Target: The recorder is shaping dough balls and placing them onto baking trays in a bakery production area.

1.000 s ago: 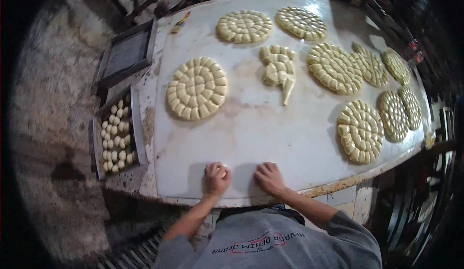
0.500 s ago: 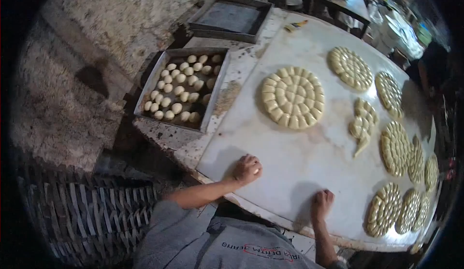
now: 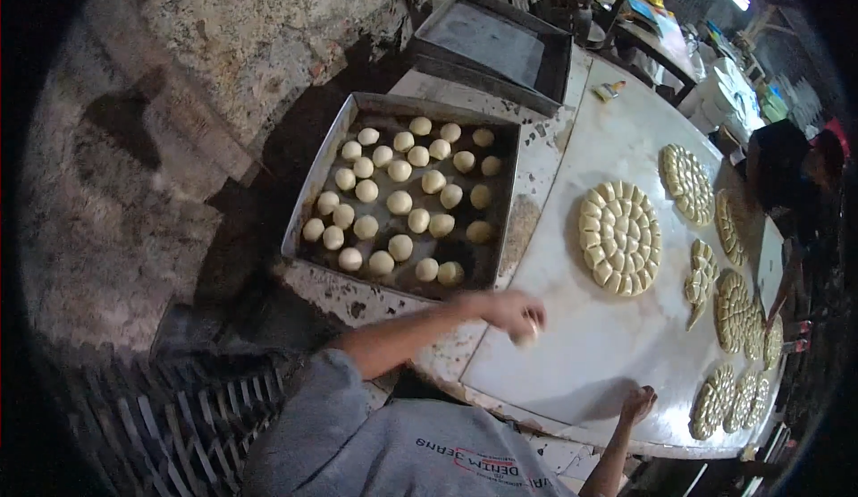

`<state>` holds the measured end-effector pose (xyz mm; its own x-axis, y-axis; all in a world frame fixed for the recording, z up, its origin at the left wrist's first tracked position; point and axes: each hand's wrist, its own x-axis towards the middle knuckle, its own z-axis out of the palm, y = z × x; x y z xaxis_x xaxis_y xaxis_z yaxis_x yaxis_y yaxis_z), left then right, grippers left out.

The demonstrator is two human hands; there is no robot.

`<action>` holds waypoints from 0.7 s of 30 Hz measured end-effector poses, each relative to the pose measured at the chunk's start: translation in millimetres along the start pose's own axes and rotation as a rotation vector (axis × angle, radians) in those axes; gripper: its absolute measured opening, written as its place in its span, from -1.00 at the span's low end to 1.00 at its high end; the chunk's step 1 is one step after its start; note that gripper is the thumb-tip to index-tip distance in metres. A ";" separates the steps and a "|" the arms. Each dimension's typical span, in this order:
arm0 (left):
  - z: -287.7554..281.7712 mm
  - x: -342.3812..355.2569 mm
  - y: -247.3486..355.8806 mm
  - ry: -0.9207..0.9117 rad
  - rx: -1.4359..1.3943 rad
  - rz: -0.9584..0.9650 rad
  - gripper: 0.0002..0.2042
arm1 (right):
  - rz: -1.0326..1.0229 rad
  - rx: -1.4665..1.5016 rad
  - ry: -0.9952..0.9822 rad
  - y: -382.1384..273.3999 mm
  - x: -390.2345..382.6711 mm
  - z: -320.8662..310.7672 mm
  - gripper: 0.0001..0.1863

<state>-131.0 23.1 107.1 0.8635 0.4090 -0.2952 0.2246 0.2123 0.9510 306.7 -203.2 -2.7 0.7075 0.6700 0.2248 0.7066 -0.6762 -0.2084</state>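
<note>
My left hand point(image 3: 516, 312) is off the table surface by the near corner of the tray, a little blurred, its fingers closed round a pale dough ball point(image 3: 529, 332). Farther right, my right hand point(image 3: 638, 402) is curled at the near side of the marble-like table top point(image 3: 545, 376); what its fingers hold, if anything, is hidden. Beside my left forearm stands a metal tray point(image 3: 295, 211) with several round dough balls point(image 3: 399, 202) spread over its bottom. A large disc of cut dough pieces point(image 3: 619, 239) lies beyond my hands.
More cut dough discs point(image 3: 686, 184) lie along the right side of the table, with a partly taken-apart one point(image 3: 701, 273) among them. An empty dark tray point(image 3: 487, 41) and a small brush point(image 3: 609, 91) are at the far end. A rough wall point(image 3: 259, 41) rises on the left.
My left hand has risen from the table and moved toward the tray with the dough ball. The view has swung left, so the tray appears larger. My right hand stays curled.
</note>
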 end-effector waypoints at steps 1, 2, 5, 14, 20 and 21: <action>-43.2 -23.2 -0.6 0.161 0.316 0.215 -0.67 | 0.009 -0.015 0.015 -0.2 -8.5 -10.7 -0.80; -75.4 -51.3 32.4 0.362 0.400 0.348 -0.74 | 0.179 0.200 -0.135 8.9 -14.8 -23.7 -0.76; -182.2 -91.5 31.2 1.093 0.264 0.288 -0.78 | 0.522 0.528 -0.337 48.3 -7.2 -20.5 -0.63; -295.6 -73.2 -25.0 1.638 0.659 0.105 -0.37 | -0.380 1.081 -0.563 -380.8 -29.8 -164.7 -0.40; -134.2 -135.4 27.0 0.999 -0.381 0.704 -0.47 | -0.964 0.814 0.043 -465.1 -73.0 -105.7 -0.37; -110.5 -138.4 6.2 0.771 -0.329 0.668 -0.43 | -1.040 0.710 -0.192 -462.9 -76.3 -82.6 -0.38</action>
<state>-299.0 65.8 143.8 0.2223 0.9566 0.1885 -0.4202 -0.0804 0.9039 -75.4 33.4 155.3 -0.2334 0.8568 0.4598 0.7359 0.4647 -0.4924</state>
